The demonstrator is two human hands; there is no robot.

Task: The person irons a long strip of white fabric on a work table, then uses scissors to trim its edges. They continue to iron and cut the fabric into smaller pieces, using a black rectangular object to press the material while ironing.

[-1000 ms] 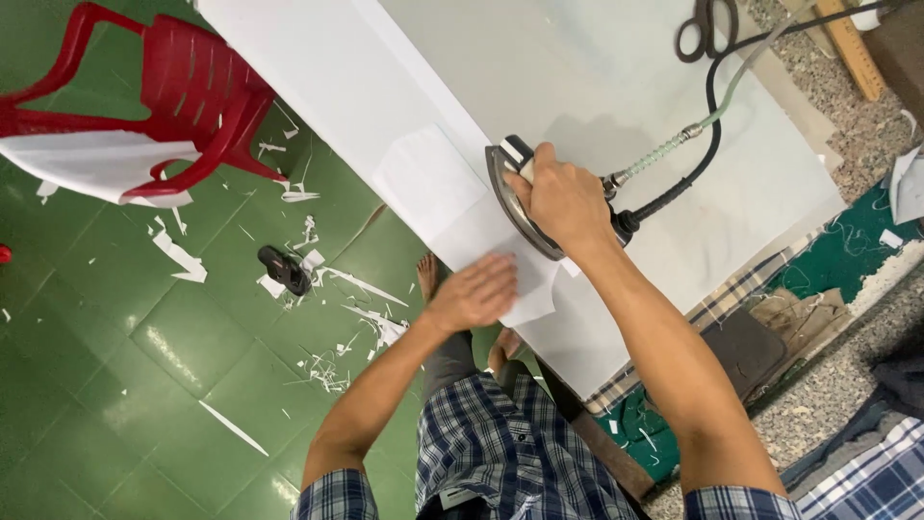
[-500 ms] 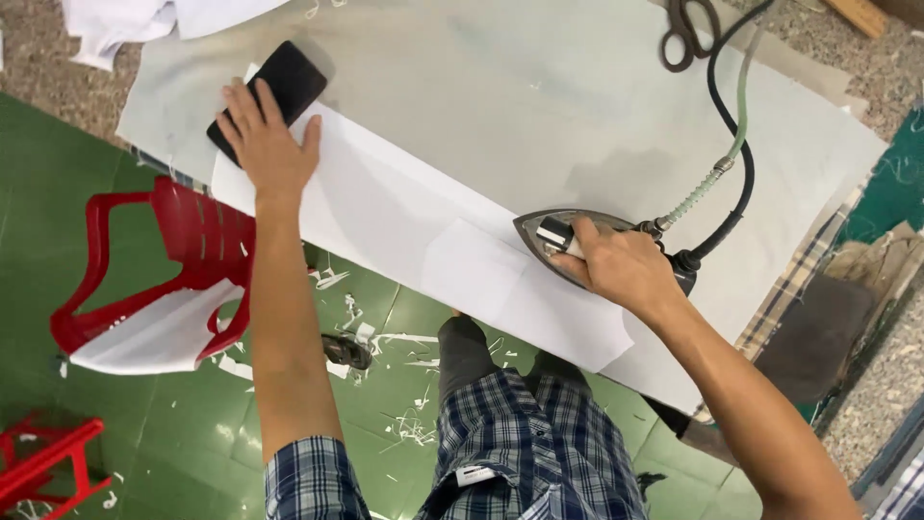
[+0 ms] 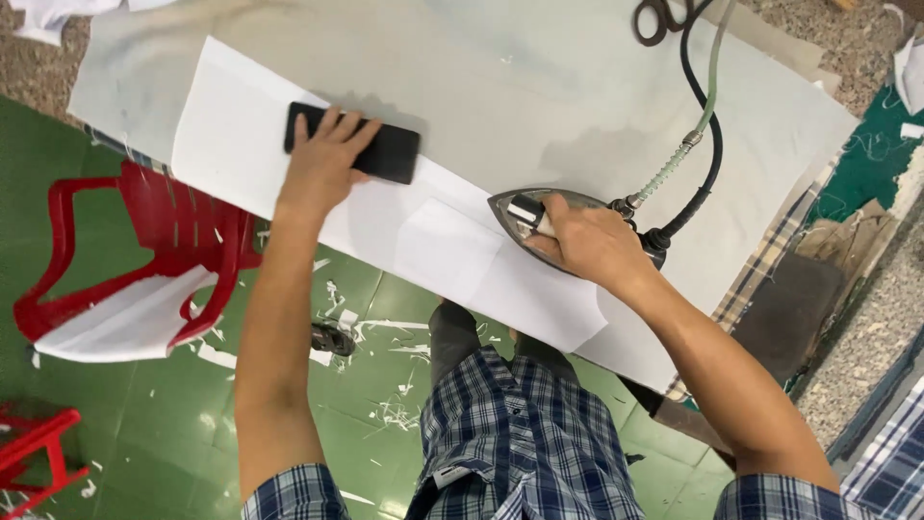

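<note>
Hands work apart on the white fabric (image 3: 452, 250) spread over the bench (image 3: 577, 87). Left hand (image 3: 322, 164) lies flat, fingers spread, pressing a black rectangular block (image 3: 395, 154); half a second ago that block sat nearer the bench's far left corner. Right hand (image 3: 587, 241) is closed around the handle of the steam iron (image 3: 525, 217), which stays flat on the fabric, hose (image 3: 688, 144) trailing away.
</note>
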